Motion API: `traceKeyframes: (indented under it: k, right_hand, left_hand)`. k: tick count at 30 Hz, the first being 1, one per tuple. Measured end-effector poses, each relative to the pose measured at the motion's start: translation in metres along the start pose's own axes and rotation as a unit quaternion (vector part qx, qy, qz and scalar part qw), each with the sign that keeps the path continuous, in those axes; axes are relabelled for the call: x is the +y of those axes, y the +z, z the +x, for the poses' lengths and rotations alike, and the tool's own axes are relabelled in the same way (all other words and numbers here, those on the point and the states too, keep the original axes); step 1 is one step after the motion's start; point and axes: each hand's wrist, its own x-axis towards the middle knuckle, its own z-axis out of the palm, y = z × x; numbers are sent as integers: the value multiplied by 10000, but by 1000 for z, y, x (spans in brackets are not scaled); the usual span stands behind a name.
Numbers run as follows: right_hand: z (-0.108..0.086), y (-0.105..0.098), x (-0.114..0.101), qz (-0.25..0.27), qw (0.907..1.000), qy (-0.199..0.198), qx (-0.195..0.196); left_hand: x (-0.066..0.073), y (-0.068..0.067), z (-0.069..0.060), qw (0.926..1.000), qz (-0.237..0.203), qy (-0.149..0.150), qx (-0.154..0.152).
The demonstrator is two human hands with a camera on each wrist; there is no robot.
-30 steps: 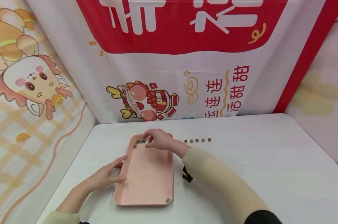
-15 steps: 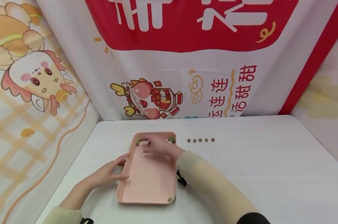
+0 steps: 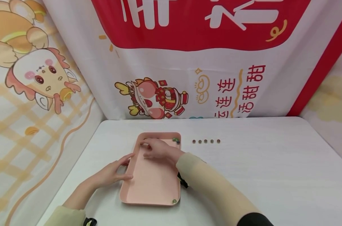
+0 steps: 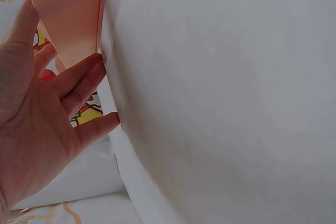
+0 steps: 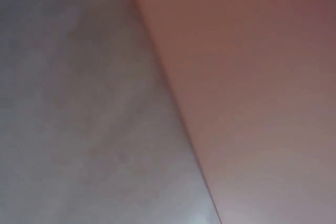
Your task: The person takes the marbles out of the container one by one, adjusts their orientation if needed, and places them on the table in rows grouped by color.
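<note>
A pink rectangular tray (image 3: 152, 201) lies on the white table. My left hand (image 3: 111, 174) touches its left side, thumb and fingers spread along the rim; in the left wrist view the fingers (image 4: 86, 80) reach toward the tray's outer wall. Over the far left of the tray, my right hand (image 3: 159, 149) reaches down with bent fingers, the thumb apart from the index finger. It covers the marbles in that corner, so any hold on one is hidden. Several green and blue marbles (image 3: 176, 141) lie in the far right corner, and one greenish marble (image 3: 174, 201) in the near right corner.
Right of the tray, several small brownish marbles (image 3: 206, 141) form a row on the table (image 3: 258, 169). A printed cloth (image 3: 171, 59) hangs behind the table, and a patterned cloth (image 3: 46, 125) stands on the left. The right wrist view shows only blurred tray and table.
My right hand has moved left along the tray's far end, over the marbles in its far left corner. The far right marbles have come into view. My left hand keeps its place on the tray.
</note>
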Motion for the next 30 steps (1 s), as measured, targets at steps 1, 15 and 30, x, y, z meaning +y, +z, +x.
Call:
traceKeyframes:
  k: [1, 15, 30]
  right_hand:
    - [0, 0, 0, -41, 10000, -31, -11]
    - [7, 0, -1, -473, 9985, -225, -177]
    - [10, 4, -1, -1808, 9816, -546, -277]
  left_hand:
    - [0, 0, 0, 10000, -18, -55, 10]
    - [3, 0, -1, 10000, -1, -64, 38]
    - [1, 0, 0, 9998, -36, -169, 24]
